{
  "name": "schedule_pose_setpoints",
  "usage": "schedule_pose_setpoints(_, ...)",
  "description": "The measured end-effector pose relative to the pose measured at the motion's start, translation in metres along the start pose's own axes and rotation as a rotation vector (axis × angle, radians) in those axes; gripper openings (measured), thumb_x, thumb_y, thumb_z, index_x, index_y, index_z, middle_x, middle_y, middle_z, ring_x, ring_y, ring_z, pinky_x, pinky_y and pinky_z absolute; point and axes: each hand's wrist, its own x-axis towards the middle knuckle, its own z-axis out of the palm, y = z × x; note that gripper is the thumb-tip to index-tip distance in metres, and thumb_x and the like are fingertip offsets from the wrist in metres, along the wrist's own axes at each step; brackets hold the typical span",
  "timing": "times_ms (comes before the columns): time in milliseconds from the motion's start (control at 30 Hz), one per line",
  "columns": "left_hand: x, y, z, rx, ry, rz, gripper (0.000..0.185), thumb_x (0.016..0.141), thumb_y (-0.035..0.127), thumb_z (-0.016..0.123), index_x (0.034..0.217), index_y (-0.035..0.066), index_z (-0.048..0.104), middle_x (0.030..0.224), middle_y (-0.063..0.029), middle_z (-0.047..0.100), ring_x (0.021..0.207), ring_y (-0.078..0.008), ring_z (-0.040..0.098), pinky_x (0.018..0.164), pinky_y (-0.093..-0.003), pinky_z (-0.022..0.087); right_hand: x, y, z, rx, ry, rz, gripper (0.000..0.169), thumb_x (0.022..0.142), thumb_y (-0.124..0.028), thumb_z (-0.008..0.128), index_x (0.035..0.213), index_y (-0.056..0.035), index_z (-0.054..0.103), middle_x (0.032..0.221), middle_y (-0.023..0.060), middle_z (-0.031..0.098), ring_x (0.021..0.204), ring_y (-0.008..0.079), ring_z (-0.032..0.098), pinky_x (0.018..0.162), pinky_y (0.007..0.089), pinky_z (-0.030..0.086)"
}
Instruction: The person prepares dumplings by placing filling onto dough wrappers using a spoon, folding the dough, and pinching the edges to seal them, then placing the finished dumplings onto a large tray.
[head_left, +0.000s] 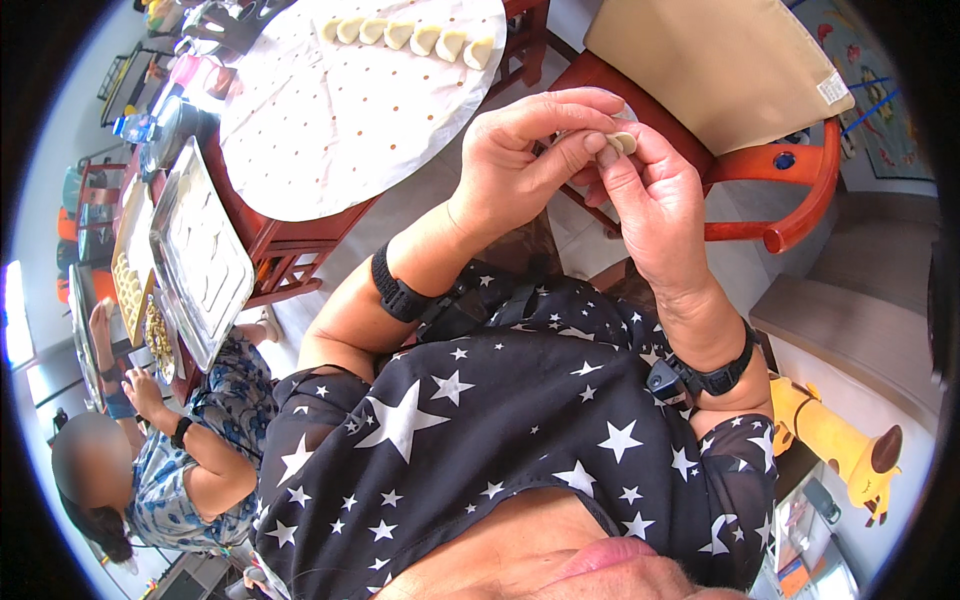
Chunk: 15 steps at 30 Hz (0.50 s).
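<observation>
Both hands meet in the upper middle of the head view, raised between the table and a chair. My left hand (517, 154) and my right hand (652, 187) pinch a small dumpling (621, 141) between thumbs and fingers; its pale dough edge shows, while the rest is hidden by the fingers. To the left of the hands, a white perforated liner sheet (337, 135) covers a round area on the table. A row of several folded dumplings (398, 34) lies along the sheet's upper edge.
A metal tray (202, 255) stands at the table's left, near a board of dumplings (129, 296) and a plate of chopped filling (159, 337). A co-worker (195, 450) sits at lower left. A red wooden chair (795, 165) with a beige cushion (712, 67) stands at upper right.
</observation>
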Motion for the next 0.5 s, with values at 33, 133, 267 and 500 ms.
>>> schedule_pose_setpoints(33, 0.0, -0.001, -0.001, -0.001, -0.008, 0.008, 0.022, 0.095, 0.004, 0.05, 0.114, -0.005, 0.057, 0.122, -0.0164, 0.058, 0.105, -0.0169, 0.058, 0.087, -0.028, 0.049, 0.0, 0.0, 0.0, 0.009, 0.001, -0.001, 0.02, 0.095, -0.013, 0.055, 0.108, 0.0002, 0.06, 0.084, 0.0007, 0.063, 0.074, 0.0051, 0.058, 0.064, 0.0198, 0.049)
schedule_pose_setpoints(133, 0.002, 0.004, 0.003, -0.039, -0.041, -0.078, 0.025, 0.098, 0.009, 0.044, 0.117, -0.004, 0.056, 0.121, -0.0155, 0.059, 0.105, -0.0159, 0.058, 0.087, -0.0271, 0.049, 0.0, 0.002, 0.0, 0.011, -0.013, 0.006, 0.018, 0.095, -0.013, 0.055, 0.106, 0.0001, 0.06, 0.083, 0.0006, 0.063, 0.073, 0.0047, 0.058, 0.064, 0.0197, 0.049)
schedule_pose_setpoints(267, 0.002, -0.003, 0.005, -0.001, -0.027, -0.106, 0.036, 0.103, 0.019, 0.033, 0.121, -0.003, 0.054, 0.122, -0.0132, 0.059, 0.104, -0.0154, 0.058, 0.089, -0.0268, 0.047, 0.003, 0.007, 0.001, 0.027, -0.001, 0.034, 0.018, 0.094, -0.012, 0.057, 0.106, 0.0008, 0.06, 0.084, 0.0005, 0.063, 0.073, 0.0041, 0.057, 0.065, 0.0193, 0.049)
schedule_pose_setpoints(500, 0.004, -0.01, 0.014, 0.122, 0.246, -0.004, 0.042, 0.104, 0.024, 0.028, 0.122, -0.004, 0.054, 0.121, -0.0135, 0.06, 0.11, -0.0178, 0.056, 0.096, -0.0291, 0.042, 0.003, 0.003, 0.012, 0.261, 0.171, 0.049, 0.024, 0.09, -0.007, 0.062, 0.112, 0.0039, 0.059, 0.096, 0.0015, 0.064, 0.082, 0.004, 0.057, 0.074, 0.0185, 0.048)
